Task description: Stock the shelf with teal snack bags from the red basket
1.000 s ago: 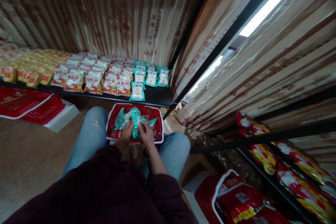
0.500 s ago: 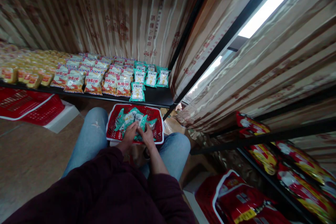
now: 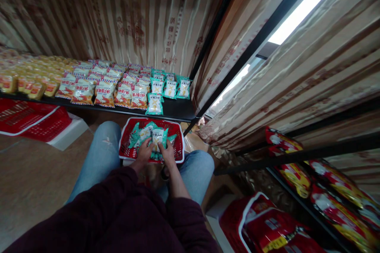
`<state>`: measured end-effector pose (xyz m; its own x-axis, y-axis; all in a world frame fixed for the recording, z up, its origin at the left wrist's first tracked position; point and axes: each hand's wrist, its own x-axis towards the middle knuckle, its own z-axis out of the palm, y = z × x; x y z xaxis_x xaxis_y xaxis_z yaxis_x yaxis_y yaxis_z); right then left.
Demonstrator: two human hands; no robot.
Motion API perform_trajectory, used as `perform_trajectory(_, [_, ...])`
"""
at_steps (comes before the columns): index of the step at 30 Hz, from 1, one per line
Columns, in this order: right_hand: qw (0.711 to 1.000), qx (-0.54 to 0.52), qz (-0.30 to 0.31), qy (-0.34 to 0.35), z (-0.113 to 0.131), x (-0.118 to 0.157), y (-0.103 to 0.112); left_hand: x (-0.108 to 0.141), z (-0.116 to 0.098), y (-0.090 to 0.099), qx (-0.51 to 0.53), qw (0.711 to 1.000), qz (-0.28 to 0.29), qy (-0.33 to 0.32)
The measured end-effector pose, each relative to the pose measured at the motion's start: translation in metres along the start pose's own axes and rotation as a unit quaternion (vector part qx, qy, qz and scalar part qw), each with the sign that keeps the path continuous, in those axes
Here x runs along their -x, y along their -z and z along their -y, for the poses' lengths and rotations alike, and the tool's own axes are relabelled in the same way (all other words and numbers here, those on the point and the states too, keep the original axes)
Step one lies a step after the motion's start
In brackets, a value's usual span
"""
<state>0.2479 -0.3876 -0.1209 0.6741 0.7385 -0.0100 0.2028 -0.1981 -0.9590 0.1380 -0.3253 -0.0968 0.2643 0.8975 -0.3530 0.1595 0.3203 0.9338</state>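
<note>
A teal-and-white snack bag [image 3: 158, 136] faces up over the red basket [image 3: 181, 142] between my knees. My right hand [image 3: 168, 154] grips its lower right side, thumb lying on the front. At the lower left edge, my left hand [image 3: 144, 152] is closed on the same bag, its fingertips partly hidden. Beneath and around it, several more teal snack bags [image 3: 135, 136] lie loosely in the basket. Just beyond the basket, matching teal bags [image 3: 154, 103] stand at the right end of the black shelf [image 3: 179, 110].
Striped-top orange-and-white snack bags [image 3: 105, 91] and yellow packets [image 3: 37, 89] fill the shelf leftward. Another red basket [image 3: 32, 118] sits low at left. At right are a basket of red bags [image 3: 273, 225], a rack of red-yellow bags [image 3: 341, 205] and a black post [image 3: 234, 75].
My hands have moved apart from being close together. The snack bag between them now shows its printed front, which was mostly covered before.
</note>
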Motion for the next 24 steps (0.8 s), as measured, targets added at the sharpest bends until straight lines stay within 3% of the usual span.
perform_trajectory(9, [0.996, -0.087, 0.015, -0.010, 0.002, 0.000, 0.005, 0.002, 0.000, 0.002, 0.073, 0.995, 0.038, 0.051])
perform_trajectory(16, [0.993, -0.112, 0.003, -0.027, 0.006, -0.004, 0.013, 0.005, -0.015, 0.003, 0.089, 0.992, 0.077, 0.054])
perform_trajectory(24, [0.995, -0.099, -0.024, -0.010, 0.014, -0.004, 0.017, 0.010, -0.020, -0.004, 0.108, 0.990, 0.078, 0.044])
